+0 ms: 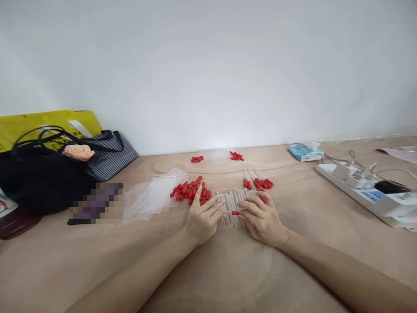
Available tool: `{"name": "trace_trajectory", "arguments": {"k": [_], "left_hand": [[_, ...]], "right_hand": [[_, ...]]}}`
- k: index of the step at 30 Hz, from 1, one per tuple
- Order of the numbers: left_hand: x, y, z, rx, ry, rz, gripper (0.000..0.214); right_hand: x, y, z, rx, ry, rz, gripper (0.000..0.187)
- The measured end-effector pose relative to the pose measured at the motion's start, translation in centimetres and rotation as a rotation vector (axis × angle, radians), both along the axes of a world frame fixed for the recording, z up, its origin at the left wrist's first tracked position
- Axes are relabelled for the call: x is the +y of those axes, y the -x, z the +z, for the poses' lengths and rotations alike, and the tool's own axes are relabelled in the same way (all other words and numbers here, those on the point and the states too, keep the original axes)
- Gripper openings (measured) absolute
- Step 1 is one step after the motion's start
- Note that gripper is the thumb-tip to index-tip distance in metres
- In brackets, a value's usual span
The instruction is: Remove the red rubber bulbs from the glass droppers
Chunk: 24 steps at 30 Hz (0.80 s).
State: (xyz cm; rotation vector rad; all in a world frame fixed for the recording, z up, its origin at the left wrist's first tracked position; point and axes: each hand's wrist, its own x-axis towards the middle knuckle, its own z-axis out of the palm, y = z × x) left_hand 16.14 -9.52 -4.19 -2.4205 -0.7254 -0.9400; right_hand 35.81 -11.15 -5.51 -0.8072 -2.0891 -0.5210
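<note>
Over a pile of clear glass tubes (232, 201), my two hands meet at one small dropper. My left hand (202, 219) pinches its thin clear tube near the fingertips, with the index finger stretched out. The fingers of my right hand (262, 219) close on the red rubber bulb (235, 213) at the tube's end. More red lies by the right index finger, partly hidden. Loose red bulbs (185, 191) are heaped just beyond my left hand. Past my right hand lie several droppers (257, 182) with bulbs fitted on their tubes.
Clear zip bags (153, 195) lie left of the bulbs. At the back are bagged droppers (220, 155) with red bulbs. A tissue pack (306, 152) and a power strip (365, 193) with chargers sit right. Bags (112, 154) and a blurred dark object (96, 204) are left.
</note>
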Motion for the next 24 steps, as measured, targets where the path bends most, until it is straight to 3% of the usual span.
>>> {"name": "trace_trajectory", "arguments": {"k": [9,15,20,24], "left_hand": [[0.1,0.5,-0.2,-0.013,0.016,-0.009,0.017],[0.7,2.6,0.2,-0.158,0.158,0.133,0.018],[1.3,2.4,1.4,-0.331,0.475,0.179,0.023],[2.3,2.0,2.6,-0.559,1.035,0.167,0.018]], "right_hand": [[0.0,-0.3,0.1,0.03,0.045,0.041,0.013],[0.7,-2.4,-0.2,0.183,0.176,-0.127,0.011],[2.2,-3.5,0.2,0.321,0.355,-0.06,0.019],[3.4,-5.3,0.4,0.469,0.63,-0.226,0.022]]}}
